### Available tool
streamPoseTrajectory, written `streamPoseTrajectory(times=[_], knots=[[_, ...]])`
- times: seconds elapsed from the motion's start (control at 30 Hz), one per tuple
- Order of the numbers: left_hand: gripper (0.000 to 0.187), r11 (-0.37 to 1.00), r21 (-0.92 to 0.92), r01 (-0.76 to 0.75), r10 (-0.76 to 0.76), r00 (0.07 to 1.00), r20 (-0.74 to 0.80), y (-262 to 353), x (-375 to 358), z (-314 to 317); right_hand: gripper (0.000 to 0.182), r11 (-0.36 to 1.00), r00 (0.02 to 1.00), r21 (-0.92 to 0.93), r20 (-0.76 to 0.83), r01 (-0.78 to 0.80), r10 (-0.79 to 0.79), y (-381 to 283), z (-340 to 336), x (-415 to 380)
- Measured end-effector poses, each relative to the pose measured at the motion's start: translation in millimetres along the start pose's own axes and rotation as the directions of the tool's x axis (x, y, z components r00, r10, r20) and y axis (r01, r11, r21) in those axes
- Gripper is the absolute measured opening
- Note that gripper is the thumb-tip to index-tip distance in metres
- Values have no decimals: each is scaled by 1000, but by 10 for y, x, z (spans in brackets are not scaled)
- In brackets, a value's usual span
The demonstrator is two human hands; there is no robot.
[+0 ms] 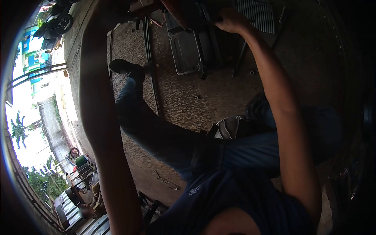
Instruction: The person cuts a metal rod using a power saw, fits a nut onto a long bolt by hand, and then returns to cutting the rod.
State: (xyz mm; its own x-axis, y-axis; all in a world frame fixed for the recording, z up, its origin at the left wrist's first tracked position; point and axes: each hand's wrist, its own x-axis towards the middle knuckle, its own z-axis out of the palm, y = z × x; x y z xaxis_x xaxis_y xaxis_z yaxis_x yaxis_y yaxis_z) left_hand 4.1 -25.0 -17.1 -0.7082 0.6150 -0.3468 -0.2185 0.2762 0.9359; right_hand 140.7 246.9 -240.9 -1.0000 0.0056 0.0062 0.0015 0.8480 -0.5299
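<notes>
My right hand (230,21) reaches to the top of the view, its fingers curled at the edge of a dark object whose kind I cannot make out. Beside it a reddish metal bar (174,13) slants across the upper middle. My left arm runs up the left side to my left hand (113,12), which is in deep shadow close to a dark reddish bar (145,11). The left fingers cannot be seen clearly. Below the bars lies a dark grey rectangular panel (183,53) with a raised rim, next to a thin dark metal leg (199,51).
Long metal rails (150,64) lie on the rough floor by my shoe (125,67). A small ring (196,97) and another ring (252,73) lie on the floor. A ribbed panel (256,15) is upper right. A motorcycle (58,25) stands far left; cluttered items (80,168) are lower left.
</notes>
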Motion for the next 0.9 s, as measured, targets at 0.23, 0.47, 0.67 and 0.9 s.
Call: streamPoseTrajectory(times=[0.23, 0.47, 0.67, 0.9], knots=[[43, 982, 158, -102, 92, 993, 69, 53, -76, 235, 38, 981, 989, 192, 139, 30, -57, 115, -66, -57], [42, 998, 58, -36, 40, 997, -71, 54, -109, 262, 24, 601, 955, 791, 255, -115, -152, 443, -120, -347], [37, 999, 31, -31, 33, 996, -85, -4, 35, 54, 24, 534, 957, 839, 232, -107, -174, 454, -205, -396], [30, 997, -71, -12, 5, 994, -106, -37, 40, -43, 25, 634, 978, 773, 141, -11, -155, 415, -247, -350]])
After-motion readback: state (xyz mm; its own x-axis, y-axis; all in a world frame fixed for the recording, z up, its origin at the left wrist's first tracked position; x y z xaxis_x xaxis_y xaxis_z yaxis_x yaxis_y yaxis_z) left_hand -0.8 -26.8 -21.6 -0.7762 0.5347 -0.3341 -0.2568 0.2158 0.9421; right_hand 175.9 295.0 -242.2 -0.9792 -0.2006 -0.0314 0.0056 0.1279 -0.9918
